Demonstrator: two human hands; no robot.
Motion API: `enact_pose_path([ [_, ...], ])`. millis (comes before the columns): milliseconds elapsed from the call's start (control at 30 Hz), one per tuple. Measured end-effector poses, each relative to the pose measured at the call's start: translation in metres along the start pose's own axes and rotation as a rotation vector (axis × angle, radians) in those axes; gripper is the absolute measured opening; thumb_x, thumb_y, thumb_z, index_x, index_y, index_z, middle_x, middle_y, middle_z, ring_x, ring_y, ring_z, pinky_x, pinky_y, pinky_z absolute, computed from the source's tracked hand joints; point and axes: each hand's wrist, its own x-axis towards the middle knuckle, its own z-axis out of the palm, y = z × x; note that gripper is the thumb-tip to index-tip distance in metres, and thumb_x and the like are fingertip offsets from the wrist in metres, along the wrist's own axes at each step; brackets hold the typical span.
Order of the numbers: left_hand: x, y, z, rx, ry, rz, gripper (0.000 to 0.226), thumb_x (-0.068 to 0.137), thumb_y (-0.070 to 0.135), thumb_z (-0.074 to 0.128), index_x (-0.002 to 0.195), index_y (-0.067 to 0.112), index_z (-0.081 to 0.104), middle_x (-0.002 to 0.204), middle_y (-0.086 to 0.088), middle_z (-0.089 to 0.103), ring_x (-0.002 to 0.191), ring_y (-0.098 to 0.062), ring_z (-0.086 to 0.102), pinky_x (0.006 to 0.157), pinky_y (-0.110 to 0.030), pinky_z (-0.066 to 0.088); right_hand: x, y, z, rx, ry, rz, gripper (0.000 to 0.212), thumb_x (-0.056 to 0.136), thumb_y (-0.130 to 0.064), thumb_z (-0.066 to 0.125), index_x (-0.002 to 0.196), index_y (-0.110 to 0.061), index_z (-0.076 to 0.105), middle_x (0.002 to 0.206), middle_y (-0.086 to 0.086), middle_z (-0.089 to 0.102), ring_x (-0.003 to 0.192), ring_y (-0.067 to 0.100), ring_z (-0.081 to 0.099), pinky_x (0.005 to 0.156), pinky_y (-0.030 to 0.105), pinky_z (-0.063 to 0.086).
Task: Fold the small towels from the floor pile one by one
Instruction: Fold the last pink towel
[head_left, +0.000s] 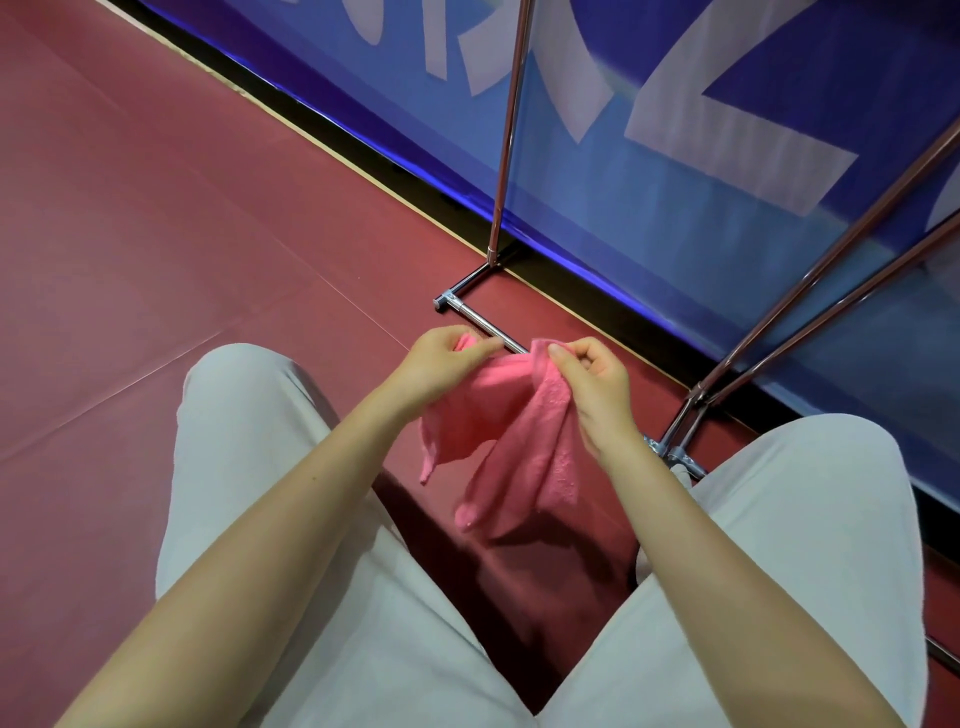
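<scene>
Dark red flooring fills the lower and left part of the view, and over it, between two knees in pale grey trousers, hangs a pink towel, held up in the air and clear of the floor. Both bare forearms reach forward from the bottom edge and converge on the towel's top edge. Left hand sits at the towel's upper left corner, palm turned down, fingers curled in and pinching the cloth between thumb and fingertips, so only a small bit of pink shows past the knuckles. Right hand is at the upper right corner, thumb on the near face of the towel and the curled fingers behind it, nipping the edge. Between the two grips the top edge sags a little, and below them the cloth falls in loose, uneven folds, one flap dropping under the left hand and a longer one under the right. Just beyond the towel a chrome rack has its foot bar on the floor, with one upright pole rising behind the towel and two slanted poles to the right of it. Behind the rack stands a blue banner with large white letters, its black base strip running along the floor.
</scene>
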Motion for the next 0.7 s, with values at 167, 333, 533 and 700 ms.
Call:
enact_pose_path([
  [167, -0.001, -0.006, -0.009, -0.007, -0.143, -0.029, 0.009, 0.085, 0.025, 0.072, 0.085, 0.016, 0.069, 0.077, 0.001, 0.066, 0.069, -0.01, 0.059, 0.068, -0.026, 0.05, 0.007, -0.011, -0.018, 0.064, 0.09, 0.004, 0.018, 0.09, -0.005, 0.061, 0.075, -0.012, 0.056, 0.066, 0.001, 0.056, 0.056, 0.006, 0.05, 0.054, 0.018, 0.043],
  [333, -0.002, -0.011, -0.018, -0.059, -0.061, -0.084, 0.01, 0.084, 0.019, 0.073, 0.082, 0.012, 0.067, 0.071, -0.002, 0.06, 0.062, -0.011, 0.052, 0.059, -0.025, 0.042, 0.009, -0.009, -0.029, 0.04, 0.129, -0.002, 0.017, 0.09, -0.009, 0.061, 0.075, -0.015, 0.056, 0.069, 0.0, 0.057, 0.059, 0.006, 0.05, 0.054, 0.017, 0.044],
  [533, -0.004, -0.009, -0.021, -0.407, -0.018, -0.095, 0.012, 0.091, 0.017, 0.065, 0.1, 0.009, 0.069, 0.086, -0.005, 0.067, 0.075, -0.014, 0.062, 0.079, -0.028, 0.054, 0.006, -0.006, -0.034, 0.043, 0.14, -0.011, 0.017, 0.09, -0.009, 0.061, 0.075, -0.015, 0.056, 0.068, 0.001, 0.056, 0.062, 0.009, 0.049, 0.057, 0.02, 0.043],
  [700, -0.004, -0.005, -0.01, -0.566, 0.078, -0.082, 0.021, 0.097, 0.023, 0.057, 0.105, 0.007, 0.067, 0.081, -0.005, 0.063, 0.07, -0.014, 0.059, 0.07, -0.026, 0.052, 0.004, -0.01, -0.038, 0.053, 0.182, -0.036, 0.018, 0.091, -0.008, 0.06, 0.075, -0.014, 0.055, 0.07, 0.003, 0.055, 0.063, 0.01, 0.05, 0.06, 0.021, 0.043],
])
